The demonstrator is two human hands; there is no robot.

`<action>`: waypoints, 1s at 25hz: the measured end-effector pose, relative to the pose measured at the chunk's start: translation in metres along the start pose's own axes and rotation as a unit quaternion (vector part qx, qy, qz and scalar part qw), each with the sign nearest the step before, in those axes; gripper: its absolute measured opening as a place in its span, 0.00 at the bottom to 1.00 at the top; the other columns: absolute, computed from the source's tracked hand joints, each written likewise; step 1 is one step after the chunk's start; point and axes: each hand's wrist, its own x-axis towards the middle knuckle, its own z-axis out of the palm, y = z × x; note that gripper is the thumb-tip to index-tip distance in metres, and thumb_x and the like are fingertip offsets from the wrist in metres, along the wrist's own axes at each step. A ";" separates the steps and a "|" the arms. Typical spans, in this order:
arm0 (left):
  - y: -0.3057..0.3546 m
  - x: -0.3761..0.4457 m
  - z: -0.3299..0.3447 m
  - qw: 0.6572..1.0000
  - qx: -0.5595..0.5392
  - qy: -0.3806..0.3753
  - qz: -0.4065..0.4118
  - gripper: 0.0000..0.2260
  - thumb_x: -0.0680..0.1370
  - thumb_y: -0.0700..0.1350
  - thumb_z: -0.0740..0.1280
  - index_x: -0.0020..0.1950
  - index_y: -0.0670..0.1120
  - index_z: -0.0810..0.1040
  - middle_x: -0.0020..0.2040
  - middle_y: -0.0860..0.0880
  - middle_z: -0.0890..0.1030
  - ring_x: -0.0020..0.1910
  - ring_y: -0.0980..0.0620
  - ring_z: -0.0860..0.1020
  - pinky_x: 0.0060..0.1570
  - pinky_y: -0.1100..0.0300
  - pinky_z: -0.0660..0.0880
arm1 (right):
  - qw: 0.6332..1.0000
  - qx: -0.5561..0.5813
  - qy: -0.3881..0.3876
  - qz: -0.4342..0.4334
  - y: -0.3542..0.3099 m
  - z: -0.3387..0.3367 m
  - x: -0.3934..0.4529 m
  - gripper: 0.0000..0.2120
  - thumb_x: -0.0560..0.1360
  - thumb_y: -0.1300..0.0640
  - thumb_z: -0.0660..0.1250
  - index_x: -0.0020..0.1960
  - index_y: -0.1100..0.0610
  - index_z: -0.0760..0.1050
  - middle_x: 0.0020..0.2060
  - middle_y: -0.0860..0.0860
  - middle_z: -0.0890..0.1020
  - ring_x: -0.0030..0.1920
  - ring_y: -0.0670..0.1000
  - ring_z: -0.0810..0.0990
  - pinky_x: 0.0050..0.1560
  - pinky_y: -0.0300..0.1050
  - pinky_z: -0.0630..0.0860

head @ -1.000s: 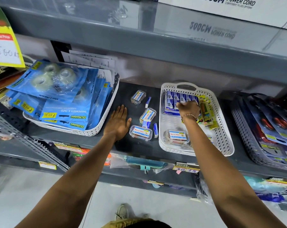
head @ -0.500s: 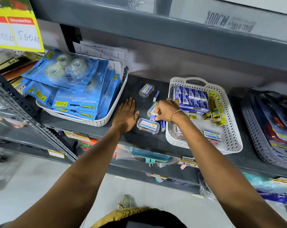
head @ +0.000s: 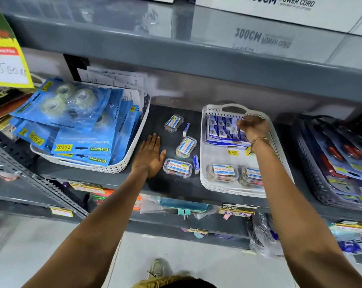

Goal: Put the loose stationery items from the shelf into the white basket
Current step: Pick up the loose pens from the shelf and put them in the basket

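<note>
Reaching into the basket (head: 278,142), the right hand (head: 254,127) is curled – whether it pinches anything, I cannot tell. The left hand (head: 150,155) lies spread, flat on the shelf (head: 155,115)

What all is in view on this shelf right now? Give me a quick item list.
white basket: one, white, right of centre on shelf
blue packs: a stack, blue, back of white basket
clear boxes in basket: two, clear, labelled, basket front
loose clear boxes: three, clear, labelled, on shelf between baskets
loose small blue-white items: two, on shelf beside the boxes
tape dispenser packs: several, blue, in left white basket
dark basket: one, far right, carded items
left hand: flat on shelf
right hand: over the blue packs
</note>
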 end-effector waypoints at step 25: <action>0.005 -0.003 -0.008 1.000 0.008 0.004 -0.005 0.28 0.82 0.56 0.44 0.78 0.42 0.45 0.80 0.45 0.46 0.78 0.49 0.44 0.75 0.55 0.41 | 0.746 -0.604 -0.183 -0.212 -0.019 0.103 -0.076 0.19 0.68 0.54 0.73 0.55 0.60 0.78 0.54 0.58 0.82 0.56 0.59 0.80 0.55 0.49 0.76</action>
